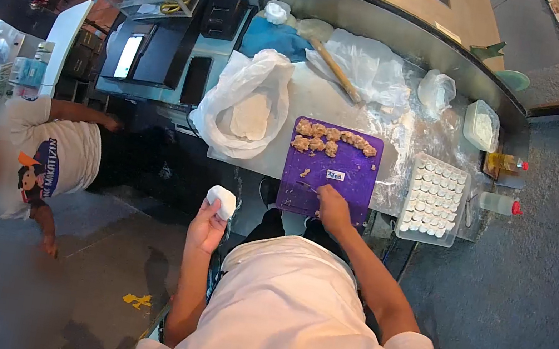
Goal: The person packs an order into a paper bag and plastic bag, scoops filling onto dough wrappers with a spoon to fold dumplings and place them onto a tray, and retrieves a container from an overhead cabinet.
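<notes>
My left hand (207, 227) is raised off the table's front edge, its fingers closed around a soft, white, rounded piece that looks like dough (221, 202). Over the lower part of a purple cutting board (337, 160), my right hand (333, 208) grips a thin, dark utensil (307, 186); its exact kind is too small to make out. Lumps of meat filling (334, 133) lie in rows across the top of the board. A small scrap of filling (305, 173) sits near the utensil's tip, beside a white label (336, 176).
A plastic bag with dough (249, 118) lies left of the board. A wooden rolling pin (336, 71) rests behind it. To the right stand a tray of white pieces (432, 199), a flour tub (482, 125) and two bottles. Another person (43, 161) is at the left.
</notes>
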The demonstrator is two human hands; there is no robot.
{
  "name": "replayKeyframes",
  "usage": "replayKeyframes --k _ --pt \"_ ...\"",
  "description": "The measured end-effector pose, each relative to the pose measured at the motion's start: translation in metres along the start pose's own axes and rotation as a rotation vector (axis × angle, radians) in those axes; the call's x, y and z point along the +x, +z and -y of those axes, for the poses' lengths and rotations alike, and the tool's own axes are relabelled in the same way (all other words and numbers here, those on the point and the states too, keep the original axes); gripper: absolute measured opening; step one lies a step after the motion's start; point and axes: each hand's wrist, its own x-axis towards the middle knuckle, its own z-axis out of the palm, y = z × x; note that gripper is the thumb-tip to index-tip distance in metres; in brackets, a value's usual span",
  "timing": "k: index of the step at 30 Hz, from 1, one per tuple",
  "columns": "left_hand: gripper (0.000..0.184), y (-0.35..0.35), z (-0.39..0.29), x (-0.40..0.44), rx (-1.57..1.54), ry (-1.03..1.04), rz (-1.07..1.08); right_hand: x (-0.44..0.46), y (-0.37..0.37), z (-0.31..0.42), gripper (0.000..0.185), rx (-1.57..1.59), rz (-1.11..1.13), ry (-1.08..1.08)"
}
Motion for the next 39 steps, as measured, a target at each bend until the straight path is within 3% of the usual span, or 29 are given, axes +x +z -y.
replayKeyframes --k 3,6,8,12,15,19,22,26,29,32,35,39 --pt "0.031 0.009 -0.011 0.008 0.074 -0.006 -0.016 0.020 0.011 -0.009 0.020 -0.064 -0.079 0.005" --pt "0.030 0.022 -0.030 0.008 0.188 -0.007 0.003 0.041 -0.011 -0.026 0.018 -0.175 -0.246 0.158" --pt "0.029 0.022 -0.034 0.009 0.248 -0.011 0.022 0.049 -0.031 -0.034 0.015 -0.210 -0.292 0.149" --pt "0.027 0.015 -0.032 0.019 0.316 -0.003 0.020 0.043 -0.057 -0.009 0.014 -0.242 -0.367 0.200" --pt "0.024 0.014 -0.024 0.021 0.334 -0.036 0.040 0.030 -0.049 -0.010 0.020 0.012 -0.568 0.393" --pt "0.023 0.015 -0.012 0.027 0.365 -0.075 0.042 0.028 -0.005 -0.043 0.023 0.136 -0.519 0.575" --pt "0.026 0.021 -0.005 0.030 0.372 -0.091 0.050 0.038 0.012 -0.021 0.024 0.705 -0.432 0.769" --pt "0.028 0.023 -0.001 0.031 0.388 -0.083 0.040 0.058 0.036 -0.002 0.030 0.718 -0.465 0.659" --pt "0.029 0.031 0.002 0.035 0.405 -0.053 0.031 0.074 0.028 0.008 0.032 0.693 -0.429 0.728" --pt "0.027 0.045 0.005 0.041 0.433 -0.026 0.028 0.073 0.039 -0.015 0.033 0.428 -0.356 0.650" --pt "0.027 0.056 0.013 0.051 0.439 -0.024 0.053 0.071 0.024 -0.023 0.030 0.165 -0.486 0.499" --pt "0.035 0.062 0.031 0.072 0.456 -0.080 0.055 0.067 0.013 -0.051 0.029 0.401 -0.405 0.505"
